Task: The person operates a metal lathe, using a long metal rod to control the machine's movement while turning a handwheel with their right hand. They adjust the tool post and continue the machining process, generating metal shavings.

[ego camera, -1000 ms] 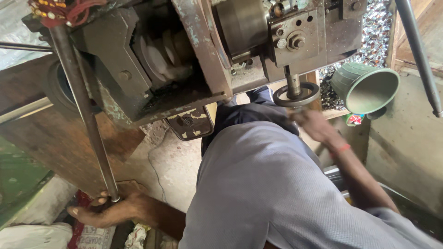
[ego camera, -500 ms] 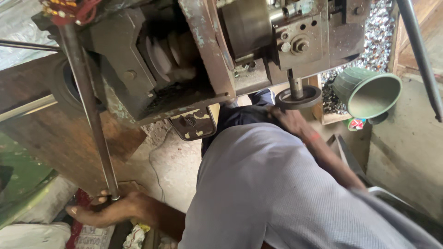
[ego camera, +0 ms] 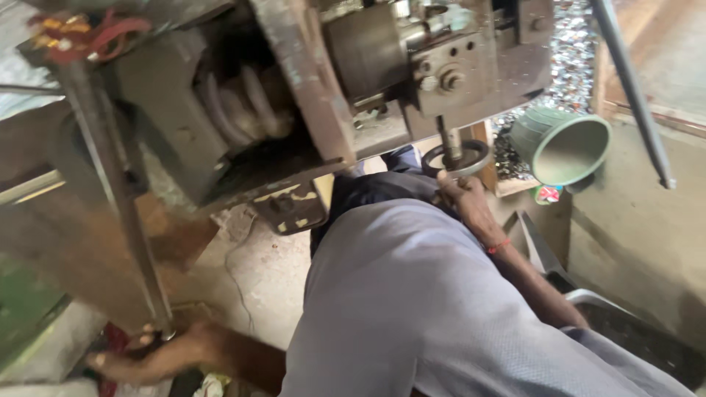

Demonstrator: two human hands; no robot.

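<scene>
Handwheel sits under the machine, on a short shaft hanging from the bolted block, right of centre in my view. My right hand is up against its lower rim, fingers curled onto it; I read that as a grip on the wheel, though the fingertips are partly hidden behind the rim. A red thread circles that wrist.

My left hand is down at the lower left, well apart from the right, at the foot of a long metal rod that runs up to the machine's top corner. The fingers lie around the rod's base, but blur keeps me from telling whether they are closed on it or only resting there.

Between the two arms my grey shirt fills the lower middle. A green funnel hangs tilted just right of the wheel, mouth toward me, with a heap of small shiny metal pieces behind it. Red cords are bunched at the rod's top. A slanted thin bar crosses the far right. Bare concrete floor shows below the machine.
</scene>
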